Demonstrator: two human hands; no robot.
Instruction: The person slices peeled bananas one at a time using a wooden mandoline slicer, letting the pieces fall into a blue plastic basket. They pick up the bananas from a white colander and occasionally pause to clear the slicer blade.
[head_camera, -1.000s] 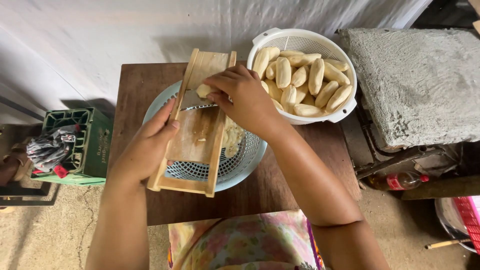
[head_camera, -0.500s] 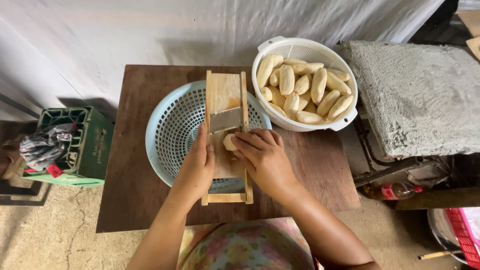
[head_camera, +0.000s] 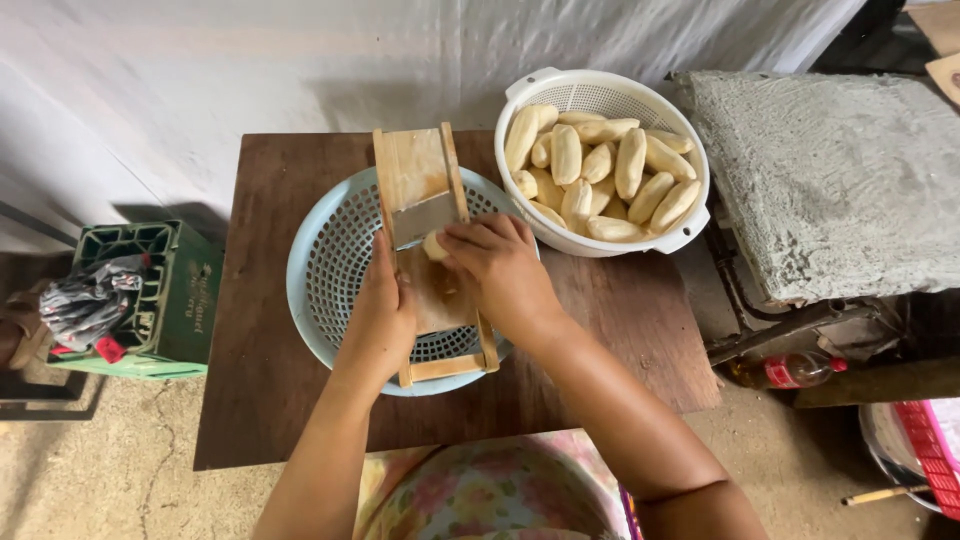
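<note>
**Wooden slicer over the blue basket**

Wooden and pale, the slicer board (head_camera: 430, 250) lies across the light blue perforated basket (head_camera: 330, 270), its far end past the rim and its near end toward me. Both sit on my dark brown table (head_camera: 620, 340). My left hand (head_camera: 380, 315) is closed around the board's left rail, steadying it. My right hand (head_camera: 500, 275) holds a small peeled piece (head_camera: 435, 245) in curled fingers, pressed to the board just below the metal blade (head_camera: 425, 218).

Touching the blue basket at its right is a white colander (head_camera: 600, 90) heaped with whole peeled pale-yellow pieces (head_camera: 600, 165). What lies in the blue basket beneath the board I cannot tell. Right of the table stands a rough grey slab (head_camera: 840, 180), with a bottle (head_camera: 790, 370) on the ground below it. Left of the table is a green crate (head_camera: 165, 300) with a crumpled cloth (head_camera: 90, 300) on top.
</note>
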